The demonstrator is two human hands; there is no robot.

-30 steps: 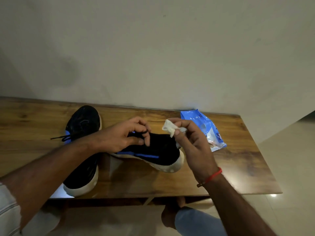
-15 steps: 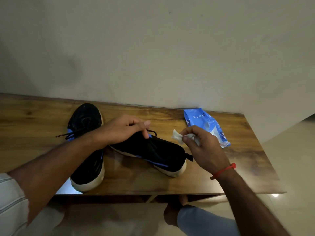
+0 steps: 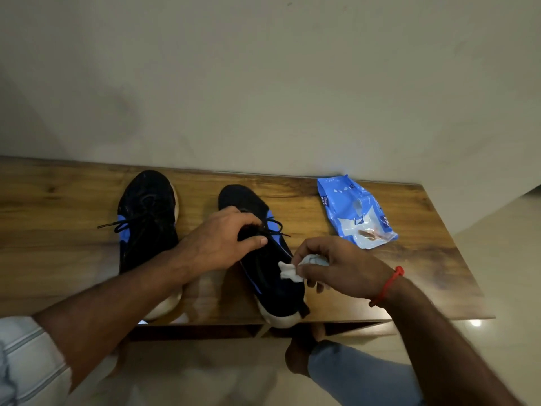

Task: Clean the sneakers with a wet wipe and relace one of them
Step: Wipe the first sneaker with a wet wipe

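Note:
Two black sneakers with blue accents and white soles stand on a wooden table [image 3: 424, 276]. The left sneaker [image 3: 146, 218] stands alone, toe toward the wall. My left hand [image 3: 219, 241] grips the right sneaker [image 3: 272, 276] across its laced top. That sneaker stands upright with its toe to the wall and its heel at the table's front edge. My right hand [image 3: 339, 265] pinches a crumpled white wet wipe [image 3: 288, 271] against the sneaker's right side near the collar.
A blue pack of wet wipes [image 3: 355, 212] lies at the table's back right. A plain wall rises directly behind the table. Below the front edge show my foot and a jeans leg [image 3: 345, 367] on a pale tiled floor.
The right sneaker has turned from lying across the table to standing upright, toe to the wall. My right hand with the wipe came down onto its side.

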